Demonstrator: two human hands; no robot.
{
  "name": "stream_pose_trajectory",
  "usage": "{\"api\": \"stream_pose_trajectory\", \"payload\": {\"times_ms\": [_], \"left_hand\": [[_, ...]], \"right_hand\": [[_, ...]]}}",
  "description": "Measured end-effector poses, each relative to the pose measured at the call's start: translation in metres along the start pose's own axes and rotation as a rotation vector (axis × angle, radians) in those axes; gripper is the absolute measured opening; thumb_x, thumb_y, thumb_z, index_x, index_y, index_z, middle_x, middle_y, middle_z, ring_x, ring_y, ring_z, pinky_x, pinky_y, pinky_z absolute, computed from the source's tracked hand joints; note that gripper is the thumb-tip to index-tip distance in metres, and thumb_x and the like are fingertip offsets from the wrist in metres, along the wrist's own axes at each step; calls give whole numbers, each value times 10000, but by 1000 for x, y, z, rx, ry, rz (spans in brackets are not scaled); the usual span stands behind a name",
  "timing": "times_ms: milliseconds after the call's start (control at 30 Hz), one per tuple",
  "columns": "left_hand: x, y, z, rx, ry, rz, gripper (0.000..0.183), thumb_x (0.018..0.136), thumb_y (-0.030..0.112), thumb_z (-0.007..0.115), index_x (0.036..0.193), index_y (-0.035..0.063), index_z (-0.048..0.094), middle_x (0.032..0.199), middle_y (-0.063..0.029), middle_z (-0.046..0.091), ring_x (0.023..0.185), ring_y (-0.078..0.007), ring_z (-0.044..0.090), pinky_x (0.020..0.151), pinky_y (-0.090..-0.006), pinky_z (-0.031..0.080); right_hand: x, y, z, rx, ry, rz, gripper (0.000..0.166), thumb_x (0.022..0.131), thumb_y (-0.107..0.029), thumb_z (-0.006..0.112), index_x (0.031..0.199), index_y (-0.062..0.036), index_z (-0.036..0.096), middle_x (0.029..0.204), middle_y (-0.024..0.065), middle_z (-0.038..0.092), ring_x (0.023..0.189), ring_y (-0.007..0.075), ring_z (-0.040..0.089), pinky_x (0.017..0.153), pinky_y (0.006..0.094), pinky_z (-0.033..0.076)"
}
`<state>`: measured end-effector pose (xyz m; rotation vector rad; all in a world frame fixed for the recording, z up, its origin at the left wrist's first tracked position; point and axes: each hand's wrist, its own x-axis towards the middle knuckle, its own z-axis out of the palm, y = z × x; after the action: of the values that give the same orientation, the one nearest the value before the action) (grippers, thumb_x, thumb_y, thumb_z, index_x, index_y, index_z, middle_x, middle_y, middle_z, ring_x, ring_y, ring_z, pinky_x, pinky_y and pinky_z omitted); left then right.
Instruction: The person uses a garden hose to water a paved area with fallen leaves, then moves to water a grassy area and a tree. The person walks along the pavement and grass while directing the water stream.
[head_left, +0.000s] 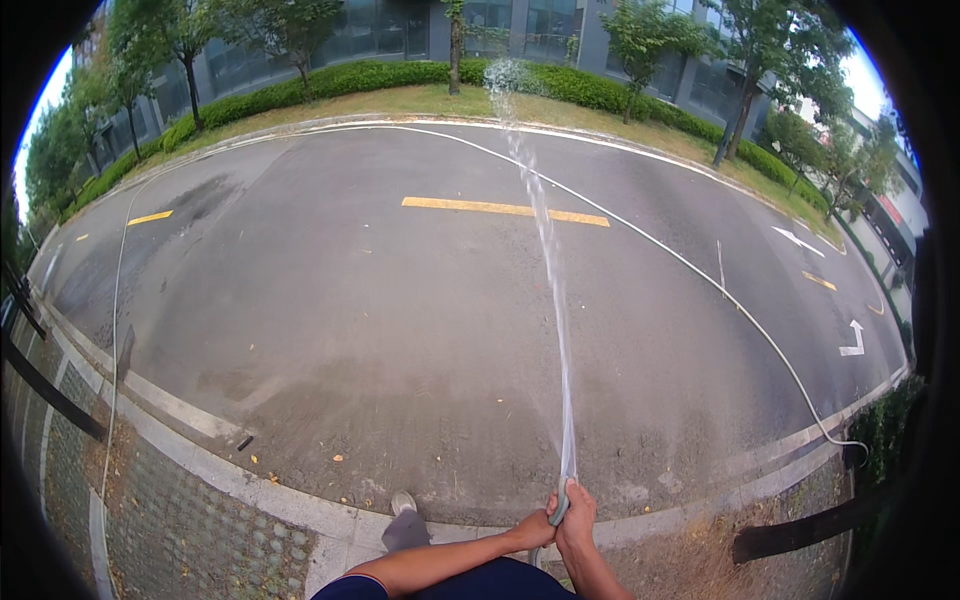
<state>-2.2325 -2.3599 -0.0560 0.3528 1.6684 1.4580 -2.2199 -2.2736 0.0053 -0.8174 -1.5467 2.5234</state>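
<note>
Both my hands grip a grey-green garden hose (559, 508) at the bottom of the view, just right of centre. My left hand (534, 527) is wrapped round the hose a little below its mouth. Against it, my right hand (577, 514) holds the hose end, with the thumb near the opening. From there a jet of water (555, 285) shoots out over the road and breaks into spray above the far hedge. Below the hands a short bend of hose shows; the rest is hidden by my arms and body.
A long pale hose (660, 244) crosses the asphalt road (337, 300) and loops back along the left side. A stone kerb (300, 506) runs by my shoe (403, 502). Tree trunks (795, 531) rise at both sides. Beyond the road stand a hedge (390, 73), trees and a grey building.
</note>
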Motion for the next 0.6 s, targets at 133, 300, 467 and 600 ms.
{"api": "stream_pose_trajectory", "payload": {"times_ms": [133, 300, 467, 600], "left_hand": [[50, 16, -107, -17, -13, 65, 282, 810, 294, 502, 652, 61, 496, 573, -54, 515, 528, -171, 506, 505, -328, 372], [109, 48, -285, 42, -129, 117, 366, 827, 364, 490, 630, 56, 502, 549, -59, 511, 493, -175, 514, 458, -346, 364], [153, 89, -430, 20, -47, 76, 322, 777, 314, 523, 593, 51, 508, 535, -64, 519, 496, -187, 514, 475, -344, 370], [189, 112, -554, -8, -29, 72, 304, 762, 292, 527, 586, 44, 502, 542, -71, 518, 512, -185, 506, 496, -344, 368]], "right_hand": [[95, 14, 72, -1, 60, -92, 304, 950, -290, 498, 773, -43, 506, 559, 68, 516, 457, 144, 485, 423, 261, 387], [222, 13, 206, -2, 106, -188, 309, 941, -301, 512, 764, -48, 500, 561, 67, 511, 460, 149, 484, 423, 260, 383], [314, -8, 336, 13, 87, -197, 313, 937, -312, 516, 770, -48, 497, 563, 61, 504, 461, 145, 473, 432, 263, 381], [410, -4, 428, -19, 62, -158, 312, 941, -310, 488, 776, -45, 497, 568, 63, 495, 470, 155, 474, 442, 275, 388]]}}
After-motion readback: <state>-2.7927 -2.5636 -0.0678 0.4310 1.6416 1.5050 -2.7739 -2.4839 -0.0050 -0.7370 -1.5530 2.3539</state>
